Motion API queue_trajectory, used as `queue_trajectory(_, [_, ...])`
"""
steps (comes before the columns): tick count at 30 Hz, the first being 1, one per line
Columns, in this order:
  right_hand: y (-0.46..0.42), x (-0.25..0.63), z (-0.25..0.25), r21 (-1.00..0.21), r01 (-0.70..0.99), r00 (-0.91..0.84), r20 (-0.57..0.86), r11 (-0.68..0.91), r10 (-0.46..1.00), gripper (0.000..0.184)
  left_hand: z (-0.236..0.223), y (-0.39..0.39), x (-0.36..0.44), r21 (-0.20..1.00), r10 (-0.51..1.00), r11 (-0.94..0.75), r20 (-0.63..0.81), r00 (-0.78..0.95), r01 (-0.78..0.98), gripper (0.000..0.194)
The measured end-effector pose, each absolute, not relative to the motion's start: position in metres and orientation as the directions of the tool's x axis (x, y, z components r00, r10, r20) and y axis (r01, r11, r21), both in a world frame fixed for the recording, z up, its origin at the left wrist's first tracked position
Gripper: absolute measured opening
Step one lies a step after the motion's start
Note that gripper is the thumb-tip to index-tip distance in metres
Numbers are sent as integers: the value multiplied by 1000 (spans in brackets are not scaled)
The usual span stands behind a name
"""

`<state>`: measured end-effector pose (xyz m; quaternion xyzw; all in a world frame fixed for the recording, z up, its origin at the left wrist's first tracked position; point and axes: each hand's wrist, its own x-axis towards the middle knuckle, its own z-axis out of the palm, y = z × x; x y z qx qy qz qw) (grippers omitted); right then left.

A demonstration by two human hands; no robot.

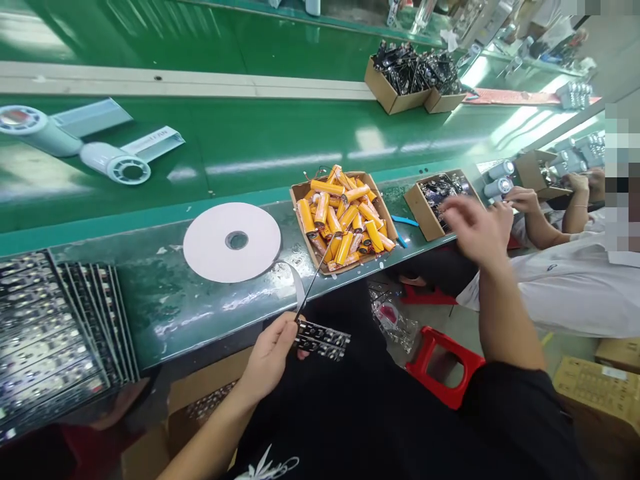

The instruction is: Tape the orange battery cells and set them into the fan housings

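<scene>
My left hand (273, 353) is closed on a small black circuit board (320, 339) below the bench edge; thin wires (315, 277) run from it up toward a cardboard box of orange battery cells (343, 213). My right hand (473, 230) is raised to the right of that box, blurred by motion, its fingers apart with nothing seen in them, next to a smaller box of dark parts (435, 200). A flat white tape roll (233, 241) lies on the bench, its loose end (295, 277) curling toward my left hand.
Stacked trays of circuit boards (55, 327) sit at the left. Two white handheld fan bodies (80, 143) lie on the green conveyor. More boxes of parts (407, 77) stand at the far side. A co-worker's hands (525, 200) work at the right. A red stool (443, 363) stands below.
</scene>
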<state>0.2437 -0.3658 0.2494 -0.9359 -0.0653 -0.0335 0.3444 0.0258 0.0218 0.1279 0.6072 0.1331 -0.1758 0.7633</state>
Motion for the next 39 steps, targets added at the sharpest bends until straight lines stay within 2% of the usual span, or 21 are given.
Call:
queue_trajectory(1, [-343,219,242,-691,203,968,36,-693,247,42,132,18,27,893,-106,196,-392,914,406,62])
queue_trajectory(3, [-298,173,222,-884,181,777,-140,-432,613,59,138,9,31,906,-115,196,-359,926,376,62])
queue_trajectory(4, [-279,155,211,-921,142,702,-164,-362,693,69,141,4,33,907,-117,205,-350,929,367,62])
queue_trajectory(5, [-263,141,200,-951,105,670,-148,-290,727,71,143,0,34,907,-117,219,-341,933,359,62])
queue_trajectory(7, [-245,124,183,-974,98,728,-70,-204,682,52,144,-5,35,902,-140,246,-329,934,354,55])
queue_trajectory(9, [-240,121,174,-970,179,796,44,-165,604,31,141,-5,36,877,-213,298,-324,922,377,44])
queue_trajectory(10, [-241,121,173,-956,242,805,103,-165,585,26,138,-3,36,840,-264,349,-337,904,415,40])
queue_trajectory(11, [-243,123,174,-934,314,794,158,-172,588,23,134,-2,36,775,-332,414,-360,872,477,42])
queue_trajectory(13, [-248,127,182,-863,476,715,266,-172,647,16,126,3,39,568,-513,513,-398,760,643,55])
queue_trajectory(15, [-251,132,192,-767,617,591,305,-175,747,13,120,8,42,385,-703,462,-390,595,799,71])
queue_trajectory(16, [-252,134,196,-733,659,528,294,-166,797,13,118,9,44,355,-765,394,-385,517,848,78])
queue_trajectory(18, [-254,138,202,-721,676,455,244,-153,856,13,118,11,47,388,-804,255,-424,417,886,84])
queue_trajectory(21, [-254,140,208,-735,656,454,200,-174,868,15,124,12,50,407,-797,109,-509,325,907,71])
queue_trajectory(24, [-253,141,211,-673,710,417,169,-205,893,16,123,13,54,317,-819,65,-525,232,946,56])
queue_trajectory(29, [-247,141,214,-595,777,314,80,-207,946,25,111,16,56,262,-846,18,-511,155,965,51])
queue_trajectory(33, [-239,133,207,-653,726,282,-2,-215,959,22,110,11,45,289,-850,-7,-506,147,957,57])
queue_trajectory(39, [-226,123,192,-761,634,219,3,-140,976,27,106,2,21,347,-829,10,-522,202,938,59])
